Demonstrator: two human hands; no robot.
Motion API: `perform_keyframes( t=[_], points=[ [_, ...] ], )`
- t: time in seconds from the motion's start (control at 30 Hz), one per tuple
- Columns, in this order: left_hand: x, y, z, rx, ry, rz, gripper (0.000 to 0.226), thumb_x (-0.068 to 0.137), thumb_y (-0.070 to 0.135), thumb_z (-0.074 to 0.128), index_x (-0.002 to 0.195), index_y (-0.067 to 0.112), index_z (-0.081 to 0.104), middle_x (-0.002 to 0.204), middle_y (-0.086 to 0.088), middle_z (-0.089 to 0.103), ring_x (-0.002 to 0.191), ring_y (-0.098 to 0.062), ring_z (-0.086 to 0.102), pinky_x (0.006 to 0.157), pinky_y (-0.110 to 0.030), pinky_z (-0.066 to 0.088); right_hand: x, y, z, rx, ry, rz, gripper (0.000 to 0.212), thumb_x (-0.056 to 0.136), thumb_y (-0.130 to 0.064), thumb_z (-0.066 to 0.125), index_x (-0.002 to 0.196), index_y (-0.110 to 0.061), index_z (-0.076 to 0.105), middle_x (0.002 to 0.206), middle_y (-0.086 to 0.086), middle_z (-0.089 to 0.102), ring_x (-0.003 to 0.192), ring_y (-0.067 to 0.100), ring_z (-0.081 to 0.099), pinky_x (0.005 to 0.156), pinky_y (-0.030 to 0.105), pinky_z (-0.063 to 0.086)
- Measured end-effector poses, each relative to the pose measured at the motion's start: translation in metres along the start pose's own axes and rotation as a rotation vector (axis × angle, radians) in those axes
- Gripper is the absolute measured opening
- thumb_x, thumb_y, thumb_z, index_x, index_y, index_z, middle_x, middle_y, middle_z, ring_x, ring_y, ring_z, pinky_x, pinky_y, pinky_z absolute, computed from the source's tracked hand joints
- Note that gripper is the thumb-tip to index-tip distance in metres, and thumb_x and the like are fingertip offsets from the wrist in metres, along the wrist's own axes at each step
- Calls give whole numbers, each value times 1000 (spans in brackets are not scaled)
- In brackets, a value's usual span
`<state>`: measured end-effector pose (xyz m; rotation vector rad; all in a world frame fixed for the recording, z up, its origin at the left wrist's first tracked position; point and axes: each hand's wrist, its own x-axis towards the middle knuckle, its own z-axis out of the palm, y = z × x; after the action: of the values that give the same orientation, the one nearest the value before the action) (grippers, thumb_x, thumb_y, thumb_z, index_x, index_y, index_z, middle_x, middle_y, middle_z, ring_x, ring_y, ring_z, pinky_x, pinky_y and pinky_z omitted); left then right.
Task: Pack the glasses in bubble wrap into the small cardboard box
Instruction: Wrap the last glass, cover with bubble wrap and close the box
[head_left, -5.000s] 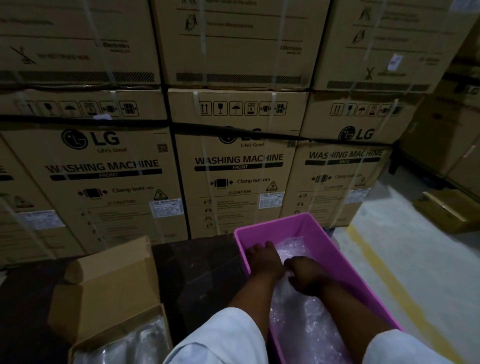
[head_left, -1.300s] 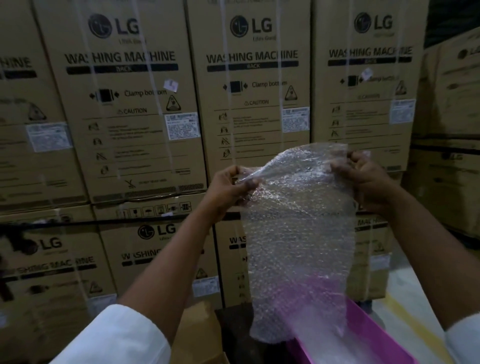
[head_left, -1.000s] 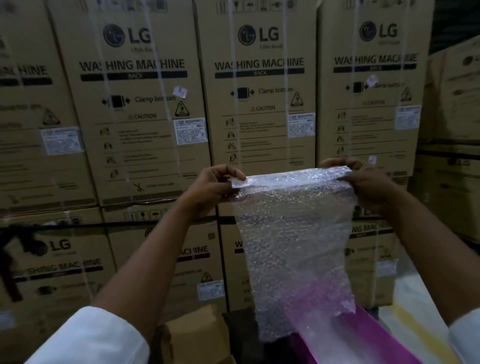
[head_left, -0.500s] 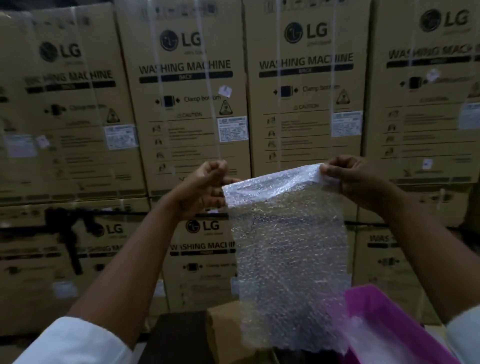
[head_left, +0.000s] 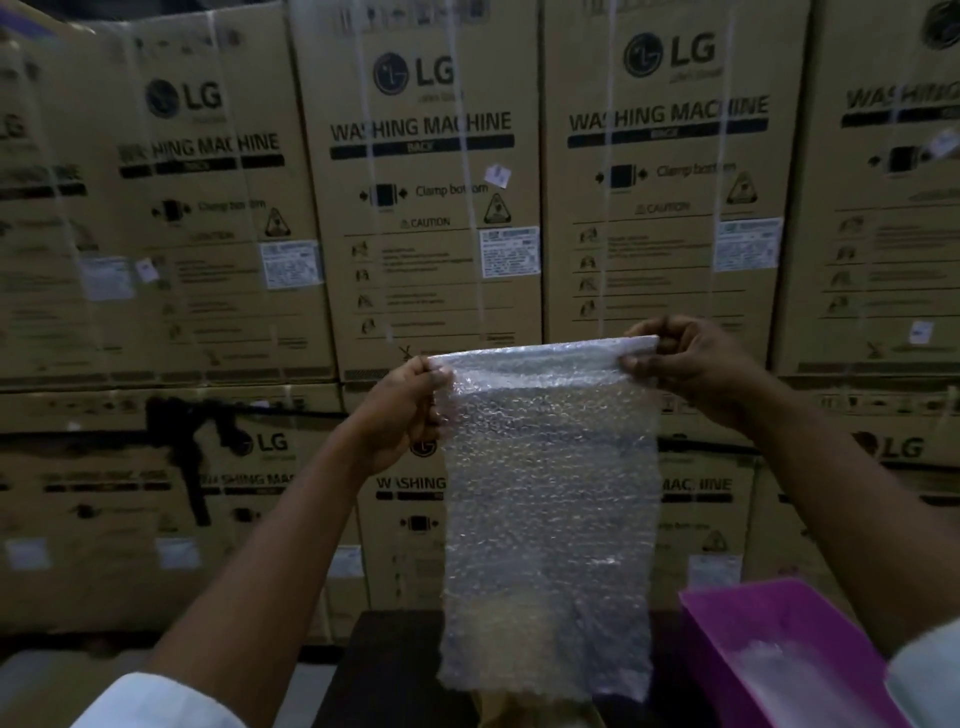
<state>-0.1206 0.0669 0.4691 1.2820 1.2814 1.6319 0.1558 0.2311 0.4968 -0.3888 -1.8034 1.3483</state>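
Wrap (head_left: 550, 499) now hangs flat, top edge level, pinched by left hand (head_left: 400, 410) and right hand (head_left: 691, 364) (glasses unseen); ready for wrapping. Bin (head_left: 727, 639) near right.

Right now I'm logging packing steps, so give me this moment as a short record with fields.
left hand: pinches the sheet's top left corner
right hand: pinches the top right corner
bubble wrap sheet: held up, hanging flat between the hands
pink bin: lower right, more wrap inside
backdrop: stacked washing machine cartons
glasses: not in view
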Motion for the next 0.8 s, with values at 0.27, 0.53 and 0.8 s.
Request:
perform_keyframes(
  t=[0.27, 0.53, 0.8],
  points=[
    [-8, 1, 3, -106, 15, -12, 34, 90, 32, 59, 117, 16, 49, 100, -8, 66, 73, -21, 69, 59, -34, 58, 5, 10, 20, 11, -96, 148, 9, 94, -17, 53, 103, -14, 53, 93, 13, 55, 73, 21, 52, 62, 34, 47],
    [-12, -6, -3, -20, 67, -29, 11, 82, 4, 66, 92, 5, 68, 89, -10, 73, 78, -17, 67, 73, -29, 54, 2, 12, 18, 128, -137, 160, 36, 82, -6, 63, 117, -12, 56, 110, 20, 62, 94, 27, 67, 79, 38, 59],
    [-7, -1, -5, -79, -56, 5, 24, 89, -8, 50, 77, 11, 58, 72, -6, 64, 61, -15, 63, 55, -23, 55, -11, 10, 17, 46, -261, 221, 29, 87, 7, 50, 110, -4, 64, 110, 12, 65, 89, 25, 66, 68, 32, 59]
  ],
)
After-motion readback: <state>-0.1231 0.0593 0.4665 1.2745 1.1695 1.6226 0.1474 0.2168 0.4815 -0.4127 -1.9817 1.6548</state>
